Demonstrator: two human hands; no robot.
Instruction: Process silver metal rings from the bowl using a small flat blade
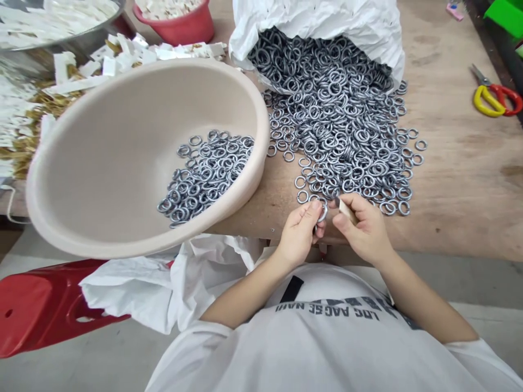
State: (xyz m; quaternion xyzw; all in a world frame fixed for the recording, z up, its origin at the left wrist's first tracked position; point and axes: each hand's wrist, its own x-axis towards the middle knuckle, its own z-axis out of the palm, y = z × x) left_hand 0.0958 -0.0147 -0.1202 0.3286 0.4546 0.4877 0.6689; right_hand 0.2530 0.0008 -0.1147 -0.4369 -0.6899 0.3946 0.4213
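Between the thumb and fingers of my left hand [299, 231] is a grey ring [322, 211], held at the table's front edge. My right hand [365, 228] is closed around a small tool with a pale handle [346, 211] and a dark tip; its exact kind I cannot make out. The tip is close to the ring, and I cannot tell whether they touch. Just beyond both hands, a large heap of grey rings [343, 125] spills over the table. To the left, a big beige basin [102, 158] leans tilted, with more grey rings [208, 174] gathered in its right side.
A white sack [318, 16] lies open behind the heap. Scissors [492, 98] with yellow and red handles rest at right. White and brown pieces [81, 73], a metal bowl [87, 41] and a red tub [183, 27] stand behind the basin. A red stool [36, 305] is below left.
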